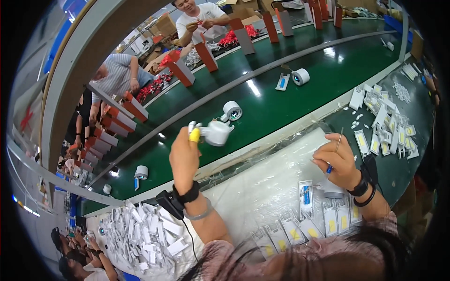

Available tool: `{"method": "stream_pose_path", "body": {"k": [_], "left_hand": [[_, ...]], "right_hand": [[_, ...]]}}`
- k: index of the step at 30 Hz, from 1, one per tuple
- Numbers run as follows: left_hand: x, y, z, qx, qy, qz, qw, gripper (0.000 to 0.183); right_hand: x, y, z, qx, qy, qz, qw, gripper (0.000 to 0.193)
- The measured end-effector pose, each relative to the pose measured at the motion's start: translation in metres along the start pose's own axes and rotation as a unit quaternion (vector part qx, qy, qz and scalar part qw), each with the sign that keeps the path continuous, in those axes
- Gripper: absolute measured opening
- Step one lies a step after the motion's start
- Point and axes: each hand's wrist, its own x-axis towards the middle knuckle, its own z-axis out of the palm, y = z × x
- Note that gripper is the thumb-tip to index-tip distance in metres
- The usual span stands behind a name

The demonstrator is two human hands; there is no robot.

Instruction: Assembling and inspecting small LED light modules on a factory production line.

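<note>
left hand (183, 157): on my feed, fingers grasping a white cylindrical fixture (218, 134), raised by the green conveyor belt's (269, 105) near side | right hand (341, 157): fingers gripping a thin blue-ended tool (329, 168) above the plastic-covered bench (262, 175) | yellow-faced white panels (311, 231) rowed there

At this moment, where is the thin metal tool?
In the head view, the thin metal tool is on the right side, held in the right hand, left of the heap of white parts.
</note>
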Motion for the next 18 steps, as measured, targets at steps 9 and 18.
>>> {"method": "stream_pose_path", "body": {"k": [9,18], "left_hand": [[0.037,-0.117,0.066,0.25,0.197,0.102,0.943,0.037],[0.03,-0.085,0.123,0.19,0.009,0.078,0.979,0.042]], "right_hand": [[-0.001,0.001,0.008,-0.007,0.004,-0.002,1.0,0.021],[0.002,-0.009,0.015,0.014,-0.013,0.007,1.0,0.022]]}}
